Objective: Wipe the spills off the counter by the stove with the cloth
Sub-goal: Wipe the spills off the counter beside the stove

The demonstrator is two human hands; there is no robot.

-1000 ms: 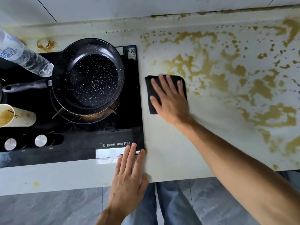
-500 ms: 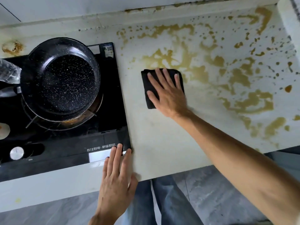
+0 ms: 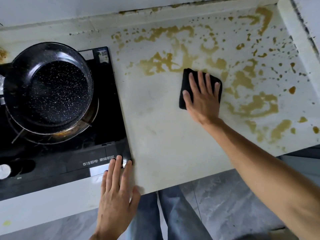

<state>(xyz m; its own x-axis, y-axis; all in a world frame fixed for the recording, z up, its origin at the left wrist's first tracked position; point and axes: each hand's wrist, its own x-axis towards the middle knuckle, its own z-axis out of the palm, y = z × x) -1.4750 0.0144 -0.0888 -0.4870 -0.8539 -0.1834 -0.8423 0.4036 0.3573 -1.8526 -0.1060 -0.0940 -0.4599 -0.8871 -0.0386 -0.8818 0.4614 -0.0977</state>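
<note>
A folded black cloth (image 3: 185, 80) lies flat on the pale counter (image 3: 155, 127), right of the stove (image 3: 107, 135). My right hand (image 3: 202, 99) presses down on the cloth with fingers spread. Yellow-brown spills (image 3: 256, 106) cover the counter beyond and to the right of the cloth; the strip between the cloth and the stove looks mostly clean. My left hand (image 3: 116, 193) rests flat at the counter's front edge, fingertips on the stove's front right corner, holding nothing.
A black speckled frying pan (image 3: 48, 89) sits on the stove's burner. A control knob (image 3: 5, 170) is at the stove's front left. The wall runs along the back, a raised ledge (image 3: 297, 40) at the right. My jeans and a grey floor show below.
My right hand has slid the cloth to the right, away from the stove and into the spills. The view has shifted right; the bottle and cup have left the frame. The left hand stays put.
</note>
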